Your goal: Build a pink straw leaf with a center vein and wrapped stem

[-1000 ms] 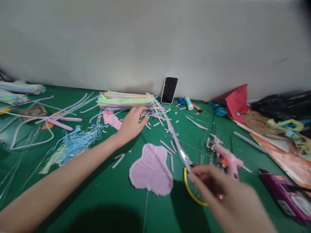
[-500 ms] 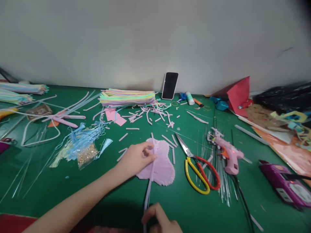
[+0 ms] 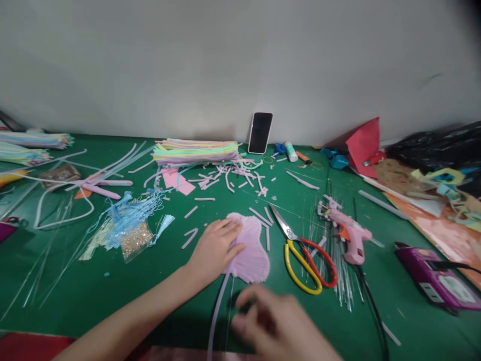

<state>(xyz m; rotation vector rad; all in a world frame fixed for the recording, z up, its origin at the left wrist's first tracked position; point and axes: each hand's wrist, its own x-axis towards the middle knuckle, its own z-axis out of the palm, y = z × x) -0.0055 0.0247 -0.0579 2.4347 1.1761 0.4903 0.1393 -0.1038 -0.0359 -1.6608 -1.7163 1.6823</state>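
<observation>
My left hand (image 3: pixel 218 245) lies with fingers stretched over a lilac, fluted, petal-like piece (image 3: pixel 253 250), pressing it on the green tabletop. A lilac pipe cleaner (image 3: pixel 217 316) runs from under that hand toward the near edge, and a thin clear strand lies beside it. My right hand (image 3: pixel 270 316) hovers in front, blurred, with its fingers bent and apart and nothing visible between them. Scissors with one yellow and one red handle (image 3: pixel 300 255) lie spread to the right of the lilac piece. Part of the piece is hidden under my left fingers.
A pink glue gun (image 3: pixel 349 233) rests on clear sticks at right, its black cord running forward. Beyond it sits a purple power strip (image 3: pixel 438 278). Pipe cleaner bundles (image 3: pixel 195 152), a leaning phone (image 3: pixel 260 133), blue tassels (image 3: pixel 130 215) and a bag of beads (image 3: pixel 136 240) lie around.
My left hand's pinch on the lilac strip has become flattened fingers over the piece. My right hand has let go of the pipe cleaner and moved up and right.
</observation>
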